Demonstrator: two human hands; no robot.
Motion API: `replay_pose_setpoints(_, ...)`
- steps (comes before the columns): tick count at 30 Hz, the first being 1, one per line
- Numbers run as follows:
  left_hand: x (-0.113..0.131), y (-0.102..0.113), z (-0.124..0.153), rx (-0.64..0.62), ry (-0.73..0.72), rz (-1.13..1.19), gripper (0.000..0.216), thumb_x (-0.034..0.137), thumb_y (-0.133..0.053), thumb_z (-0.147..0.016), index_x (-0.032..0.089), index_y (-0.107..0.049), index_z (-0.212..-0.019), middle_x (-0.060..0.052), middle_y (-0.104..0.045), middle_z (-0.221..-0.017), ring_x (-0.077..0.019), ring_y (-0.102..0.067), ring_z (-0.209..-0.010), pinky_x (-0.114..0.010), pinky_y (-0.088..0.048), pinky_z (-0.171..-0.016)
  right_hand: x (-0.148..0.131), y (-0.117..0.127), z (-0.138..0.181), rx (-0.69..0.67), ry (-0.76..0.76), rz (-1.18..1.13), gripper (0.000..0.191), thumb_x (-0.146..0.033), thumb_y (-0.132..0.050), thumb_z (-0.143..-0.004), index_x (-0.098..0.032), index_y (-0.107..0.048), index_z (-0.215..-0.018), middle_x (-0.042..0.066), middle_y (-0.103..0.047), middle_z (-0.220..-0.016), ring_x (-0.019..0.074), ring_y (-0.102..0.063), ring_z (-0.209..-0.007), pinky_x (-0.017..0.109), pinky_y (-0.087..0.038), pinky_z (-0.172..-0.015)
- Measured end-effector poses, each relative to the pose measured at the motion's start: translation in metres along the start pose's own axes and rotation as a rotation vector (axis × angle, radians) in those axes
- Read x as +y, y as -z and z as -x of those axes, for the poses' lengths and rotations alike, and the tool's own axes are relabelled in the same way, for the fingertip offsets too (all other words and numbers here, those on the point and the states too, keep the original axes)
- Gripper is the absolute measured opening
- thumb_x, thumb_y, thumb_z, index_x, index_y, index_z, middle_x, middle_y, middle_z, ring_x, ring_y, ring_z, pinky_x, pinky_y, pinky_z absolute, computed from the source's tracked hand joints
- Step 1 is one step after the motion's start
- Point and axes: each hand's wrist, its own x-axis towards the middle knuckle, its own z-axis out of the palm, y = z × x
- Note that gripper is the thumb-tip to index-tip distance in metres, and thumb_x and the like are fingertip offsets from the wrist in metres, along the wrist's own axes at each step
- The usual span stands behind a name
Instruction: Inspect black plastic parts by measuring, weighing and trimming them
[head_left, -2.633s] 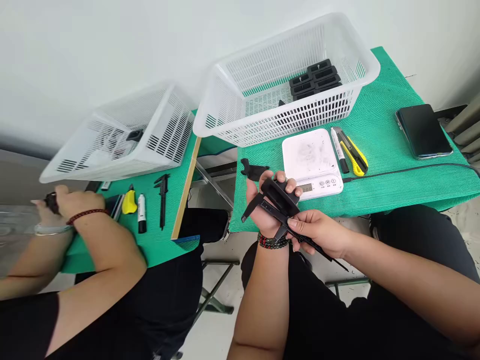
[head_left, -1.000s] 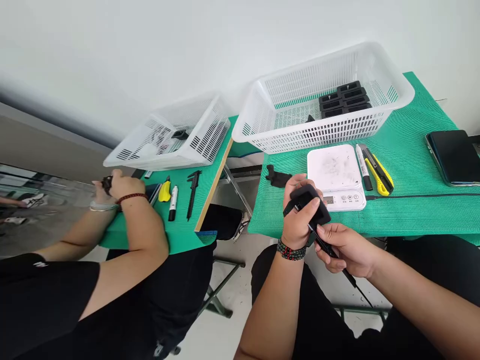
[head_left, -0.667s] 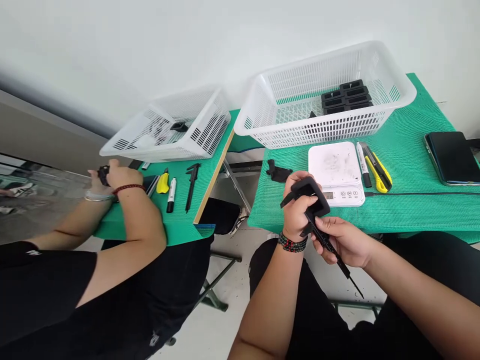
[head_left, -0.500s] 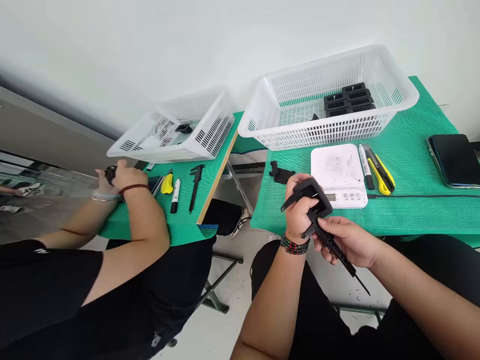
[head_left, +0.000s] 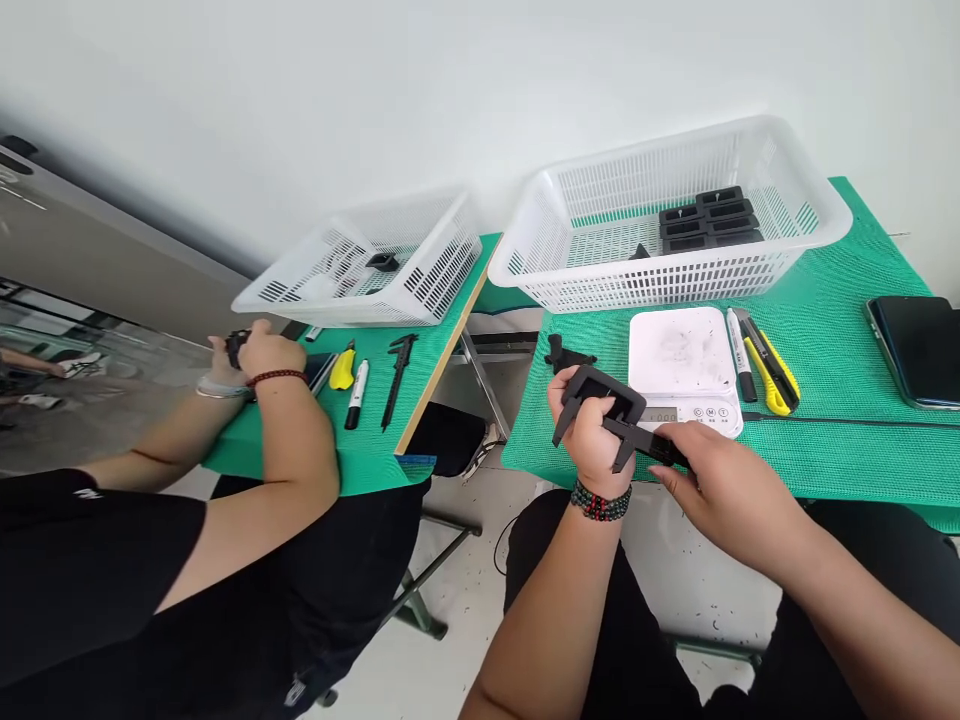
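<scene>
My left hand (head_left: 592, 435) is wrapped round a black rectangular frame (head_left: 630, 397), its thumb over the near side. My right hand (head_left: 712, 475) grips the beam of a black caliper (head_left: 645, 441). The caliper's jaws lie across the frame and beside my left palm; whether they press on it I cannot tell. Just behind my hands sits a white digital scale (head_left: 682, 350) with a dark-smudged plate. To its right lie a marker (head_left: 739, 350) and a yellow utility knife (head_left: 776, 370). A crumpled black piece (head_left: 566, 355) rests left of the scale.
Behind the scale, a white basket (head_left: 675, 285) holds several black frames (head_left: 712, 215). A phone (head_left: 911, 345) lies at the right. On the left table, a co-worker's hands (head_left: 259, 350) hold a dark part near a marker (head_left: 358, 395), another caliper (head_left: 397, 380) and a second basket (head_left: 360, 310).
My right hand has moved up along the caliper, which now lies flatter. My left hand has tilted the frame and shifted slightly left. The whole view has shifted a little.
</scene>
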Motion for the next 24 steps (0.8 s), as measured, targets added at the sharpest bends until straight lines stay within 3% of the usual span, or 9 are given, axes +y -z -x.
replay_pose_setpoints(4,0.004,-0.002,-0.003,-0.178,0.076,0.129,0.035,0.017,-0.063,-0.065,0.026,-0.056,-0.098,-0.001,-0.06,-0.094,-0.0168,-0.062,-0.08,-0.031,-0.054,-0.07,0.002,-0.004,-0.004,-0.03,0.028,-0.312,0.02,-0.028,-0.06,-0.094,-0.021,-0.067,-0.11,0.01,-0.072,-0.111,0.0267,-0.066,-0.099,0.037,-0.049,-0.08)
replay_pose_setpoints(6,0.007,-0.003,-0.005,-0.272,0.135,0.192,0.03,0.02,-0.066,-0.066,0.025,-0.057,-0.094,-0.001,-0.06,-0.094,-0.016,-0.06,-0.077,-0.031,-0.054,-0.068,0.004,-0.008,-0.005,-0.117,-0.043,-0.561,0.018,-0.033,-0.066,-0.09,-0.021,-0.066,-0.104,0.005,-0.071,-0.096,0.0197,-0.064,-0.079,0.032,-0.048,-0.068)
replay_pose_setpoints(9,0.011,-0.004,-0.009,-0.392,0.246,0.255,0.029,0.023,-0.07,-0.066,0.025,-0.058,-0.092,0.0,-0.058,-0.09,-0.0144,-0.056,-0.072,-0.03,-0.05,-0.064,0.001,-0.02,-0.005,-0.331,-0.229,-1.006,0.034,-0.05,-0.074,-0.084,-0.02,-0.058,-0.091,-0.003,-0.06,-0.072,0.0092,-0.047,-0.048,0.024,-0.033,-0.045)
replay_pose_setpoints(12,0.013,-0.005,-0.01,-0.476,0.357,0.297,0.03,0.032,-0.074,-0.068,0.025,-0.059,-0.093,-0.001,-0.055,-0.089,-0.0141,-0.05,-0.069,-0.03,-0.045,-0.059,-0.009,-0.037,-0.002,-0.497,-0.363,-1.392,0.051,-0.064,-0.078,-0.076,-0.02,-0.055,-0.085,-0.007,-0.054,-0.059,0.0052,-0.037,-0.036,0.022,-0.025,-0.039)
replay_pose_setpoints(14,0.012,-0.005,-0.01,-0.508,0.418,0.324,0.032,0.041,-0.075,-0.071,0.025,-0.06,-0.094,-0.002,-0.053,-0.089,-0.0138,-0.046,-0.068,-0.029,-0.042,-0.058,-0.017,-0.047,0.0,-0.517,-0.4,-1.564,0.053,-0.064,-0.081,-0.073,-0.019,-0.057,-0.085,-0.008,-0.052,-0.054,0.0051,-0.037,-0.035,0.021,-0.026,-0.038)
replay_pose_setpoints(20,0.007,-0.002,-0.012,-0.52,0.483,0.403,0.035,0.045,-0.079,-0.074,0.025,-0.063,-0.097,-0.001,-0.048,-0.088,-0.0121,-0.04,-0.068,-0.026,-0.038,-0.058,-0.032,-0.066,0.001,-0.404,-0.425,-1.725,0.053,-0.065,-0.084,-0.072,-0.018,-0.059,-0.079,-0.009,-0.047,-0.044,0.0057,-0.035,-0.03,0.02,-0.024,-0.036)
replay_pose_setpoints(24,0.005,0.001,-0.014,-0.531,0.468,0.418,0.047,0.057,-0.083,-0.069,0.026,-0.064,-0.098,-0.001,-0.047,-0.088,-0.0118,-0.038,-0.068,-0.025,-0.037,-0.056,-0.036,-0.071,-0.002,-0.368,-0.433,-1.728,0.056,-0.067,-0.084,-0.071,-0.017,-0.059,-0.075,-0.009,-0.046,-0.04,0.0052,-0.034,-0.028,0.02,-0.022,-0.035)
